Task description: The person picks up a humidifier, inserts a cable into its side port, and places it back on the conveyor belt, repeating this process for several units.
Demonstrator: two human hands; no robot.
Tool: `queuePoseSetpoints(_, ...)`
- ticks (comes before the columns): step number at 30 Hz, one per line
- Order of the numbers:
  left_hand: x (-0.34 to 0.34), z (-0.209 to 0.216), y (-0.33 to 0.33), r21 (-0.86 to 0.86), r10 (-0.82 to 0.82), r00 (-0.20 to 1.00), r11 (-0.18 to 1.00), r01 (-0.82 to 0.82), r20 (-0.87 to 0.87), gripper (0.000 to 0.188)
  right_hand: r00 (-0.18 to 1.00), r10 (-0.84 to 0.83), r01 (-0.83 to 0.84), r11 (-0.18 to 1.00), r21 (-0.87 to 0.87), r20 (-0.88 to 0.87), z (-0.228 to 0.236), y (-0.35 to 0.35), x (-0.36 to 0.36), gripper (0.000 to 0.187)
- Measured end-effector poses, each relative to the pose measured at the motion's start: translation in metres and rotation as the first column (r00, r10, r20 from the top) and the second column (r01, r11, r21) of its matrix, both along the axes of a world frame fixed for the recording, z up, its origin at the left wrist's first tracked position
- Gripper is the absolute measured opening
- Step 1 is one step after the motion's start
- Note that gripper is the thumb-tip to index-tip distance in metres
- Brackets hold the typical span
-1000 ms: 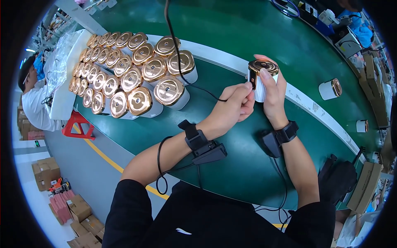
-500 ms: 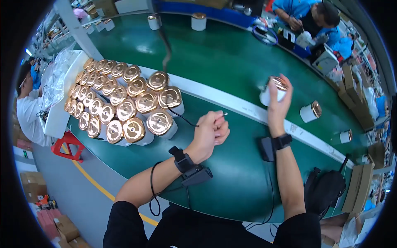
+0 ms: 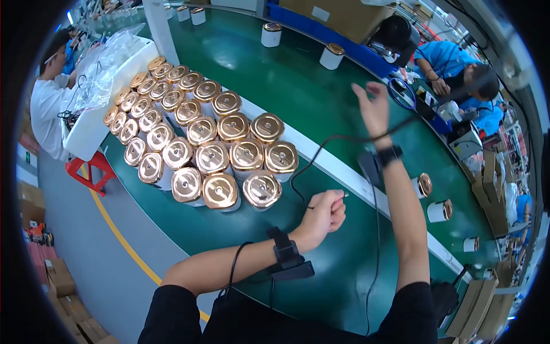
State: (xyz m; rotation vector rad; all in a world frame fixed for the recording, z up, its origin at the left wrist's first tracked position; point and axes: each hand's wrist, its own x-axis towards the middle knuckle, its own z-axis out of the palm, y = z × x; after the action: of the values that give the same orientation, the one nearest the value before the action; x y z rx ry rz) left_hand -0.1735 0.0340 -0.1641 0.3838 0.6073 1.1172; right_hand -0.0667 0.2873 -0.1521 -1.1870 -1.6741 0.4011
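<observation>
My left hand [image 3: 324,218] is closed on a thin black cable, whose small metal plug tip [image 3: 345,195] pokes out past the fingers. Beyond the white rail, my right hand [image 3: 373,109] hovers over the green surface, empty, thumb and fingers apart and slightly blurred. The black cable [image 3: 338,137] loops up from my left hand and passes across my right wrist. A white canister with a shiny copper-gold top [image 3: 422,185] stands just right of my right forearm. Left of my left hand, many similar canisters [image 3: 262,189] are packed in rows, tops up.
A white rail [image 3: 349,180] runs diagonally across the green table. More canisters stand along the far strip, one [image 3: 332,56] near a blue-edged ledge. Co-workers sit at far left and upper right. A red stool [image 3: 89,175] is on the floor at left, a black bag [image 3: 444,301] at right.
My right hand has let go of a canister and moved away from it, now empty. The left hand still grips the cable. The whole view has shifted, bringing more far-side canisters into sight.
</observation>
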Motion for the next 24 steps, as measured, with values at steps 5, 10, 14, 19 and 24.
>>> queuePoseSetpoints(5, 0.001, 0.004, 0.009, 0.002, -0.008, 0.998, 1.000, 0.008, 0.062, 0.036, 0.976, -0.001, 0.013, 0.998, 0.058, -0.217, -0.064, 0.193, -0.017, 0.089)
queuePoseSetpoints(10, -0.021, -0.008, 0.000, -0.006, 0.050, 0.997, 0.999, -0.050, 0.061, 0.036, 0.991, -0.013, -0.002, 0.994, -0.108, -0.136, -0.055, 0.160, -0.093, 0.082)
queuePoseSetpoints(14, -0.016, 0.001, -0.004, 0.007, 0.049, 0.997, 0.999, -0.050, 0.065, 0.036, 0.888, 0.142, -0.256, 0.943, -0.211, -0.438, -0.030, 0.112, -0.046, 0.063)
queuePoseSetpoints(19, -0.011, -0.014, -0.007, -0.032, 0.075, 0.994, 0.997, -0.072, 0.081, 0.037, 0.390, 0.053, -0.711, 0.651, -0.265, -0.919, -0.012, -0.053, -0.010, 0.048)
queuePoseSetpoints(24, 0.009, -0.025, -0.001, 0.009, 0.045, 0.998, 0.999, -0.045, 0.045, 0.037, 0.505, 0.221, -0.638, 0.747, -0.188, -0.835, -0.017, -0.170, 0.036, 0.054)
